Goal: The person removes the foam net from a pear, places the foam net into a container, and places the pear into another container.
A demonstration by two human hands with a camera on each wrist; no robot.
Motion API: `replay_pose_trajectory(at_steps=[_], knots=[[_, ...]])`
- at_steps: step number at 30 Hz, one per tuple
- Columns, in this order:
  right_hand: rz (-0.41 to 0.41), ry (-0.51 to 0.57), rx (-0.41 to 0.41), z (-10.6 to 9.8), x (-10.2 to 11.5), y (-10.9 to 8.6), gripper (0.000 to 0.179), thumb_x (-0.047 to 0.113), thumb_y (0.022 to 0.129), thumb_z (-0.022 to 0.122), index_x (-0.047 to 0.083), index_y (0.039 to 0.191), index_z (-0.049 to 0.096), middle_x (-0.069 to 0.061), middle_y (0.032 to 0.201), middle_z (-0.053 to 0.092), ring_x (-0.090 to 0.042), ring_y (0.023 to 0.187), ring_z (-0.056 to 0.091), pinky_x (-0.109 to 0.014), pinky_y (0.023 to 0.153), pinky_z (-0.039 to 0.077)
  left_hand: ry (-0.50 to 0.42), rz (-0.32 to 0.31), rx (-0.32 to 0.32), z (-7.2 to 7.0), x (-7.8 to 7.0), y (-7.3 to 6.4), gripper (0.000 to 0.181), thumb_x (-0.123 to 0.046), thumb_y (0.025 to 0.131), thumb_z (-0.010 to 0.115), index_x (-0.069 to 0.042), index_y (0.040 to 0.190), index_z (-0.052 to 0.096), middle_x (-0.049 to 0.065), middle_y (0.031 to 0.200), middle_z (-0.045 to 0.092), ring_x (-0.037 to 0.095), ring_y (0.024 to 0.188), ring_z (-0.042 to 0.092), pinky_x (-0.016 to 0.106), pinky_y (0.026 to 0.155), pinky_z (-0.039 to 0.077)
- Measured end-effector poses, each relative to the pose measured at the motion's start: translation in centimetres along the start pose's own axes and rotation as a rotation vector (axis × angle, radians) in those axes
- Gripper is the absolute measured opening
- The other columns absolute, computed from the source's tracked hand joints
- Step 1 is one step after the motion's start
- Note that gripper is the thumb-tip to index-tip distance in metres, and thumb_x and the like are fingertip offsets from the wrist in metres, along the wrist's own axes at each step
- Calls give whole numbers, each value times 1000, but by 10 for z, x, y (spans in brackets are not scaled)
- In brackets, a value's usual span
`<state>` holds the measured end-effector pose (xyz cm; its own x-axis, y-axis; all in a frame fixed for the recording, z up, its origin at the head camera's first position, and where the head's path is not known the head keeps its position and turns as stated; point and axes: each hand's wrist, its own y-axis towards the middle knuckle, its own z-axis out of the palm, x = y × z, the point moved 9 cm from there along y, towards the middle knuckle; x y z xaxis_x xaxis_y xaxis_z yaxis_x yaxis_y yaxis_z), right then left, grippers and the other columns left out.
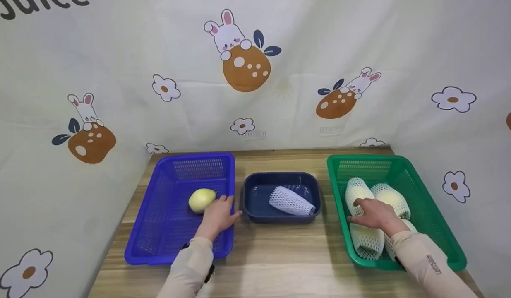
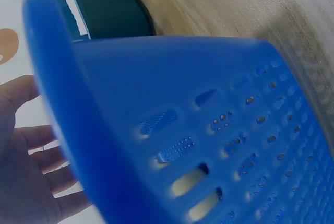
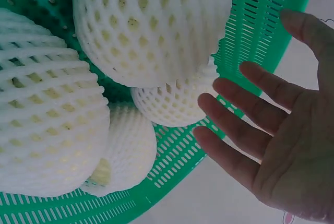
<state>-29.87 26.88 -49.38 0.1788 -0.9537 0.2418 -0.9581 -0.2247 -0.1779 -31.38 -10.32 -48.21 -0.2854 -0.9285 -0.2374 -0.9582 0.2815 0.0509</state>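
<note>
My left hand [image 1: 219, 213] hovers over the right side of the blue basket [image 1: 156, 215], fingers loosely extended. Just left of the fingertips, a pale yellow pear [image 1: 202, 200] lies bare on the basket floor. In the left wrist view, the palm and spread fingers [image 2: 42, 135] show behind the basket's rim. My right hand [image 1: 375, 213] is held above the green basket [image 3: 255, 20], its fingers spread and grasping nothing. Beneath it are several pale fruits in white foam nets [image 1: 392, 200]. The right wrist view shows these netted fruits [image 3: 151, 25] close beside the fingertips.
Between the baskets stands a dark blue tray [image 1: 255, 203] with a white foam net [image 1: 291, 201] lying in it. All three containers rest on a wooden table [image 1: 276, 256]. A printed cloth [image 1: 296, 82] hangs behind and at both sides.
</note>
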Motion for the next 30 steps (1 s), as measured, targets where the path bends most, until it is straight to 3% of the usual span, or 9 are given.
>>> replay_pose_trajectory(at_steps=[8,13,18,25,30], knots=[[27,1,160,17,-5,-3,52,36,73,67,0,107,56,-17,95,58,-31,82,53,-54,72,40,-2,-2,27,1,1,1,58,-38,81,60,6,118,50,22,109,52,38,95,52,46,76,44],[47,11,208,24,-8,-5,51,32,70,71,-1,106,56,-17,94,57,-31,82,52,-54,74,39,-13,-4,34,2,1,0,58,-36,81,60,6,119,50,23,110,51,38,96,52,47,77,43],[85,29,258,32,-9,-7,63,30,66,75,-2,115,52,-22,103,53,-37,92,50,-55,79,37,-13,2,18,1,0,0,57,-37,81,60,6,118,51,23,109,52,38,94,53,47,76,43],[58,-59,281,43,-2,-6,80,30,59,80,-7,121,45,-28,113,46,-42,100,46,-53,81,38,-11,6,18,2,0,0,57,-36,81,60,5,118,50,22,110,52,38,93,53,46,74,44],[34,-114,268,46,3,-3,76,21,58,80,-10,119,45,-30,115,43,-40,96,48,-52,78,40,-5,2,13,2,1,1,56,-36,80,60,4,117,51,21,106,53,37,90,54,46,71,45]])
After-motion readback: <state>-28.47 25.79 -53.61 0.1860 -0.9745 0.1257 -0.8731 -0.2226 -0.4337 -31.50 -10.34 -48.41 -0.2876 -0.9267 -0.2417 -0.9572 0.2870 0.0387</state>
